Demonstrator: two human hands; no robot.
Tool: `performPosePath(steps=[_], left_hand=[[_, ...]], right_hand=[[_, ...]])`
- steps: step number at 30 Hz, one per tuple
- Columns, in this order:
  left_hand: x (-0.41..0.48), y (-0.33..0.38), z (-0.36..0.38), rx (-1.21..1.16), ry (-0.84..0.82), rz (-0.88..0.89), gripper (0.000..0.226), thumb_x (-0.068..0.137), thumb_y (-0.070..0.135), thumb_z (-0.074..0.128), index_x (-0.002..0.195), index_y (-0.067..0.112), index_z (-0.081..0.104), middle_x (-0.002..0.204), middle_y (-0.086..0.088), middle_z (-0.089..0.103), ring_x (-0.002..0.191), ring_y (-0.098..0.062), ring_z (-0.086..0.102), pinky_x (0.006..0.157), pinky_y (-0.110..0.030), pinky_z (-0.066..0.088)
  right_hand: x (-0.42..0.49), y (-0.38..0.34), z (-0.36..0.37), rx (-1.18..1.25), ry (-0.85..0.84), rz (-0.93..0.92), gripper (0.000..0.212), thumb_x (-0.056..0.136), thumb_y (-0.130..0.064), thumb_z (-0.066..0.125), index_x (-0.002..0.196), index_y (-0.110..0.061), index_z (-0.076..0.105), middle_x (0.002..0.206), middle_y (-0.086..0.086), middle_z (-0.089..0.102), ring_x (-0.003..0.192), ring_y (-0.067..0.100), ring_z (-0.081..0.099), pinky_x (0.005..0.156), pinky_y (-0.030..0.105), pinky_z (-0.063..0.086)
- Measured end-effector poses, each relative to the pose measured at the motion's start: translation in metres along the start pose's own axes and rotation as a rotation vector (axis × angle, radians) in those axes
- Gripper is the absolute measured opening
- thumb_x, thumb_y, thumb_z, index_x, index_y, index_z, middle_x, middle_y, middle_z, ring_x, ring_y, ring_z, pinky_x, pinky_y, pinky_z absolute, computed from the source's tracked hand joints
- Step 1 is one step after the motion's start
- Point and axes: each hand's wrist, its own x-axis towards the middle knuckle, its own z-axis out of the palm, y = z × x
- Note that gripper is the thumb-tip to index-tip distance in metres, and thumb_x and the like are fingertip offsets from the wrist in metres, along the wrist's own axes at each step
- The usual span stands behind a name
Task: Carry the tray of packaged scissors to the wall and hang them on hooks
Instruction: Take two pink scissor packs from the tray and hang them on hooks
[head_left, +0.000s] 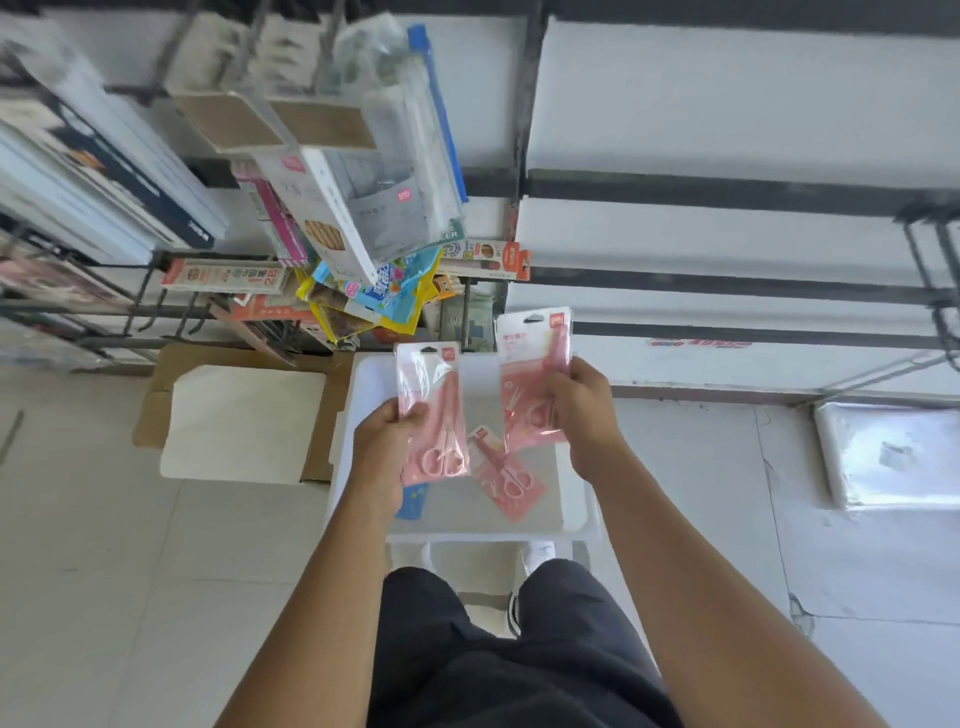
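A white tray (574, 499) rests on the floor in front of my feet, close to the wall. My left hand (387, 434) grips a pink pack of scissors (434, 415) by its left edge, held upright above the tray. My right hand (579, 410) holds a second pink scissors pack (530, 379) by its right edge, a little higher. A third pink pack (506, 480) lies flat in the tray between my hands, and a blue pack (413, 501) peeks out under my left wrist.
A white slat wall (727, 234) with dark rails fills the right. Hooks at upper left carry hanging stationery packs (363, 208). A flattened cardboard box with a white sheet (244, 421) lies left of the tray. A plastic-wrapped stack (893, 452) sits at right.
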Motion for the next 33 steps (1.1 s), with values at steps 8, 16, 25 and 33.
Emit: performPosePath(steps=[8, 16, 25, 33], left_hand=[[-0.066, 0.048, -0.001, -0.046, -0.071, 0.264, 0.03, 0.089, 0.004, 0.061, 0.098, 0.027, 0.078, 0.096, 0.003, 0.079, 0.093, -0.028, 0.072, 0.078, -0.042, 0.056], [-0.13, 0.122, -0.002, -0.248, -0.221, 0.532, 0.022, 0.089, 0.007, 0.063, 0.098, 0.023, 0.075, 0.1, 0.004, 0.079, 0.104, -0.028, 0.067, 0.104, -0.054, 0.044], [-0.209, 0.184, 0.025, -0.356, -0.38, 0.709, 0.022, 0.083, 0.015, 0.067, 0.102, 0.024, 0.074, 0.103, 0.003, 0.079, 0.096, -0.018, 0.073, 0.097, -0.05, 0.05], [-0.273, 0.236, 0.086, -0.399, -0.409, 0.924, 0.024, 0.076, 0.021, 0.072, 0.098, 0.027, 0.079, 0.111, -0.002, 0.077, 0.117, -0.032, 0.066, 0.108, -0.056, 0.043]], right_hand=[[-0.056, -0.05, -0.018, 0.075, -0.002, -0.178, 0.007, 0.094, -0.005, 0.055, 0.09, -0.002, 0.06, 0.077, 0.019, 0.066, 0.058, 0.022, 0.06, 0.062, 0.034, 0.048], [-0.134, -0.117, -0.029, 0.185, 0.04, -0.418, 0.018, 0.1, -0.02, 0.061, 0.09, -0.005, 0.057, 0.07, 0.007, 0.07, 0.054, 0.017, 0.065, 0.057, 0.027, 0.052], [-0.211, -0.189, -0.068, 0.244, 0.062, -0.65, 0.031, 0.102, -0.032, 0.058, 0.106, -0.002, 0.061, 0.086, 0.016, 0.077, 0.061, 0.021, 0.074, 0.05, 0.03, 0.057], [-0.221, -0.242, -0.137, 0.245, 0.064, -0.816, 0.022, 0.097, -0.001, 0.056, 0.114, -0.012, 0.067, 0.096, 0.01, 0.079, 0.084, 0.025, 0.079, 0.069, 0.036, 0.063]])
